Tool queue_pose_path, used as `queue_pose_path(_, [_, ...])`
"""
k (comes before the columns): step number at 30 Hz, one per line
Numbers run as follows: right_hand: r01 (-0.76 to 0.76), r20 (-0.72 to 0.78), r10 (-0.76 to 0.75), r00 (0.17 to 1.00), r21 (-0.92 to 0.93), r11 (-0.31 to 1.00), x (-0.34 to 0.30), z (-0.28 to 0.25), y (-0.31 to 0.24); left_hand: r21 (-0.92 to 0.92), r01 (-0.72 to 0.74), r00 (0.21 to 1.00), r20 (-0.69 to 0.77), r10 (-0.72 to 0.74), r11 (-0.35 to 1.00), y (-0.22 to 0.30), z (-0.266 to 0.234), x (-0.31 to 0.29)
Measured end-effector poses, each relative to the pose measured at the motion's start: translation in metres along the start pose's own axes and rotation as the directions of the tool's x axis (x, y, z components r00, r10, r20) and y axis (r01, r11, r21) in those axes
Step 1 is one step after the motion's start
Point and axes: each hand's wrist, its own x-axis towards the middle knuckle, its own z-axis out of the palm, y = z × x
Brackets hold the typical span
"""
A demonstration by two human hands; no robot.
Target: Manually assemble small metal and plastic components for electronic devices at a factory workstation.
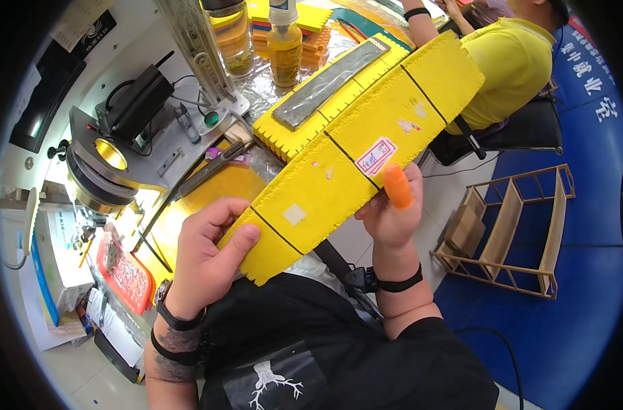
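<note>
A long yellow board (311, 184) with notched edges, black cross lines and a small paper label is held up at a slant before me. My left hand (212, 249) grips its near left end, thumb on the face and fingers folded at the edge. Along the lower edge, my right hand (397, 215) holds the board near the label; some of its fingers are hidden behind it. An orange finger cot (396, 186) covers one digit of that hand. Just beyond lies a stack of similar yellow boards (274, 131), with a flat grey bar (332, 82) on top.
A bottle of amber liquid (284, 51) and a clear jar (235, 44) stand at the back. To the left are a round magnifier-like fixture (103, 167) and a red tray (123, 270). A person in yellow (516, 68) sits far right, near a wooden rack (506, 229) on the floor.
</note>
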Motion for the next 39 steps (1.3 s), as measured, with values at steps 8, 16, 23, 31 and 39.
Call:
queue_pose_path(8, [-0.021,0.047,0.021,0.999,0.014,1.000,-0.004,-0.013,0.004,0.018,-0.004,1.000,-0.001,0.004,1.000,-0.001,-0.002,-0.002])
queue_pose_path(16, [0.023,0.045,-0.020,0.999,-0.052,0.998,0.003,-0.012,0.011,-0.060,0.019,1.000,0.013,-0.018,0.998,-0.009,-0.007,0.002])
queue_pose_path(23, [0.054,0.076,-0.047,0.996,-0.096,0.994,0.001,-0.011,0.012,-0.211,0.054,0.998,0.042,-0.046,0.976,-0.012,-0.010,0.004])
queue_pose_path(31, [-0.056,0.087,0.056,0.995,0.005,0.998,-0.003,-0.005,0.003,-0.179,0.012,0.999,0.031,-0.007,0.984,-0.020,-0.013,0.007])
queue_pose_path(39, [-0.045,0.126,0.042,0.991,0.029,0.999,-0.005,-0.010,0.004,-0.130,-0.034,0.999,-0.011,0.033,0.991,-0.020,-0.015,0.008])
